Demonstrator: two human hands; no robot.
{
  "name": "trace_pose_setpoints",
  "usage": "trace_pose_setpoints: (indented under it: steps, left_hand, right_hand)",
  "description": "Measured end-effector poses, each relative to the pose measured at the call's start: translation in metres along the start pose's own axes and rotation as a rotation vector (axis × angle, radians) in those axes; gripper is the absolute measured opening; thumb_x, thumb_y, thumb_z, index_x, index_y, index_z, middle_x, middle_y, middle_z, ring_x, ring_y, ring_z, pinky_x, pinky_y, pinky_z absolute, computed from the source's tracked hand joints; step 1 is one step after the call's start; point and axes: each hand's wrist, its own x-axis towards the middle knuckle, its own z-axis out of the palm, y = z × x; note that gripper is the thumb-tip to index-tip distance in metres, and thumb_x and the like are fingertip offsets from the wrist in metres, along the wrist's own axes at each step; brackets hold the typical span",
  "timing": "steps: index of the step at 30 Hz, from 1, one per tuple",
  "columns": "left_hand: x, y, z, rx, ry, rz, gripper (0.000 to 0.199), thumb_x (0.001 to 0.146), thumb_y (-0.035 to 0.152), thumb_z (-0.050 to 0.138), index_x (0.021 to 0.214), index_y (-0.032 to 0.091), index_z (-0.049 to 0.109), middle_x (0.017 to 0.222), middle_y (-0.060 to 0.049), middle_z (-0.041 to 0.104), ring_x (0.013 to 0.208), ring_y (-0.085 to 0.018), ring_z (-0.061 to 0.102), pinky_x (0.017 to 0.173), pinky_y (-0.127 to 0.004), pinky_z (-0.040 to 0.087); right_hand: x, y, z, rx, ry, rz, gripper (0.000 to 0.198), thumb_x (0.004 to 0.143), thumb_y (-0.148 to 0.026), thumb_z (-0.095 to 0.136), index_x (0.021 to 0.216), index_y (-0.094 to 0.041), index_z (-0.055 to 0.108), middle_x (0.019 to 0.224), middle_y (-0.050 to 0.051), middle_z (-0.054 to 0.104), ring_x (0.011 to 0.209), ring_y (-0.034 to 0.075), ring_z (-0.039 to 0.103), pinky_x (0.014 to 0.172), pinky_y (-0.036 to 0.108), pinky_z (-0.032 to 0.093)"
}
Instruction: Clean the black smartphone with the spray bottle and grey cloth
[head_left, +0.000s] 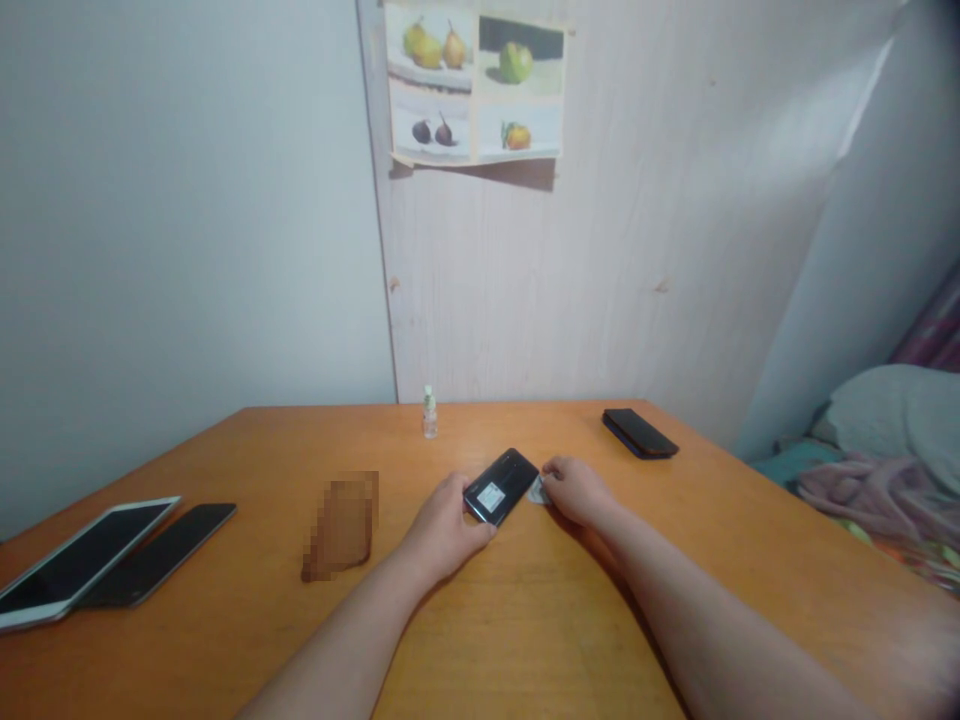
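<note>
My left hand (444,535) grips a black smartphone (517,478) by its near left end, with the thumb along the lower edge. The phone's glossy back faces up and bears a white label (491,497). Just beyond the phone's right edge is my right hand (577,490), its fingers closed on a small whitish-grey wipe (537,490). The wipe lies low by the tabletop, close to the phone's corner; most of it is hidden by the fingers. Whether it touches the phone I cannot tell.
On the wooden table (510,640) stand a small clear bottle (430,415) at the back and a dark wallet-like case (640,433) at back right. A pixelated brownish item (341,527) lies left of my hand. Farther left are a white-framed tablet (90,560) and a dark flat cover (165,555).
</note>
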Motion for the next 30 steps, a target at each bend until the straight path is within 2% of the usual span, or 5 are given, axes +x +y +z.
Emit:
trace_pose_setpoints:
  steps: [7, 13, 19, 25, 30]
  left_hand:
    - [-0.001, 0.010, -0.003, 0.075, 0.024, 0.037, 0.034, 0.064, 0.021, 0.074, 0.095, 0.019, 0.060, 0.091, -0.005, 0.067, 0.091, -0.023, 0.063, 0.076, -0.029, 0.044]
    - [-0.002, 0.013, -0.007, 0.192, 0.027, 0.052, 0.029, 0.064, 0.025, 0.073, 0.090, 0.019, 0.062, 0.091, -0.006, 0.063, 0.087, -0.024, 0.060, 0.073, -0.030, 0.043]
    - [-0.004, 0.013, -0.010, 0.208, 0.009, 0.042, 0.030, 0.064, 0.027, 0.073, 0.092, 0.020, 0.065, 0.091, -0.005, 0.061, 0.086, -0.023, 0.059, 0.074, -0.029, 0.044]
    - [-0.007, 0.017, -0.012, 0.243, -0.029, 0.024, 0.022, 0.065, 0.031, 0.072, 0.084, 0.021, 0.069, 0.084, -0.004, 0.056, 0.076, -0.020, 0.057, 0.069, -0.027, 0.044]
    - [-0.007, 0.016, -0.013, 0.247, -0.037, 0.000, 0.023, 0.065, 0.034, 0.072, 0.084, 0.021, 0.068, 0.086, -0.004, 0.056, 0.073, -0.019, 0.056, 0.065, -0.026, 0.042]
  right_hand:
    - [-0.005, -0.010, 0.005, -0.076, -0.045, -0.012, 0.029, 0.081, -0.024, 0.054, 0.102, -0.020, 0.074, 0.103, 0.012, 0.073, 0.095, 0.027, 0.066, 0.071, 0.031, 0.042]
    - [-0.007, -0.012, 0.003, -0.106, -0.038, 0.012, 0.032, 0.082, -0.025, 0.053, 0.107, -0.021, 0.073, 0.102, 0.014, 0.073, 0.095, 0.027, 0.067, 0.072, 0.032, 0.044]
    - [-0.009, -0.014, 0.002, -0.119, -0.024, 0.019, 0.030, 0.081, -0.025, 0.054, 0.103, -0.020, 0.073, 0.102, 0.013, 0.074, 0.094, 0.027, 0.067, 0.070, 0.032, 0.043]
    - [-0.010, -0.012, 0.005, -0.097, -0.018, -0.006, 0.028, 0.080, -0.023, 0.053, 0.100, -0.020, 0.073, 0.100, 0.013, 0.074, 0.092, 0.026, 0.067, 0.070, 0.031, 0.042]
    - [-0.005, -0.003, 0.008, -0.030, 0.003, -0.014, 0.027, 0.077, -0.022, 0.057, 0.098, -0.019, 0.072, 0.094, 0.011, 0.074, 0.088, 0.025, 0.066, 0.067, 0.029, 0.041]
